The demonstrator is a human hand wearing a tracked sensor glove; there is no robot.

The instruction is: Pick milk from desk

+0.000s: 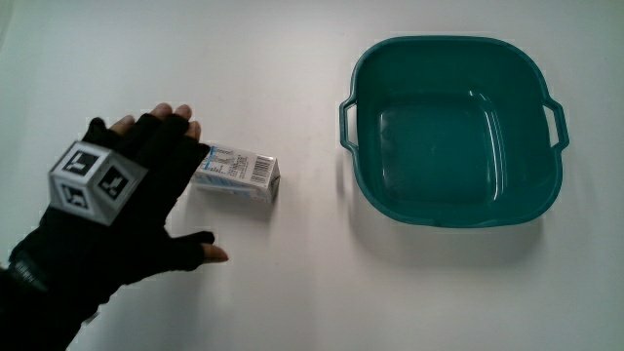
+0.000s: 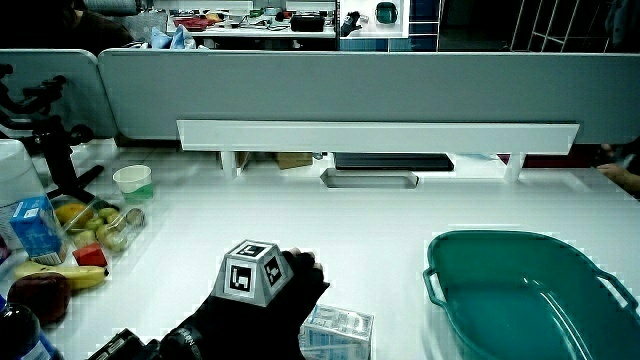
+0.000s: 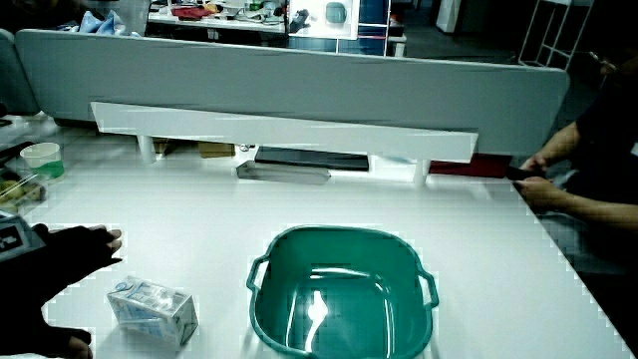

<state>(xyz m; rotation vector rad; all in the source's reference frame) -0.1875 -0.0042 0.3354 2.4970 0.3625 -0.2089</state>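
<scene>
White counter (image 1: 292, 292) carries a milk carton (image 1: 237, 174) lying mid-frame beside a teal basin (image 1: 450, 58); the hand (image 1: 127, 210) reaches, grip wide, needing closure around it.

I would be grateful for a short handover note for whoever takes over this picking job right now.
Hand: fingers spread, holding nothing, over one end of the milk carton.
Milk carton: lying on its side on the white desk, between the hand and the teal basin, apart from the basin.
Basin: holds nothing.
Done: the hand is at the carton.
Left: close the fingers on the carton and lift it off the desk.
</scene>
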